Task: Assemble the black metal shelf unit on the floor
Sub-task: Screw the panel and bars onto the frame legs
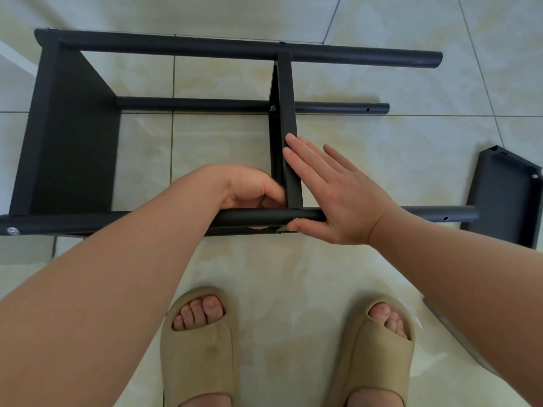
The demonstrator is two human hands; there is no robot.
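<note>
Shelf unit [73, 136] lies sideways on floor [382, 83] at 12 o'clock; left hand [246, 189] curls round near pole [117, 223], right hand [338, 201] at its 3 o'clock presses straight fingers [305, 155] on middle shelf [286, 98], apparently squaring the joint.

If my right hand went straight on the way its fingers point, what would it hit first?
The middle shelf. The right hand lies flat, and its fingertips seem to touch that upright panel's edge, so the panel blocks the way at once. Depth is hard to judge from this one view.
</note>
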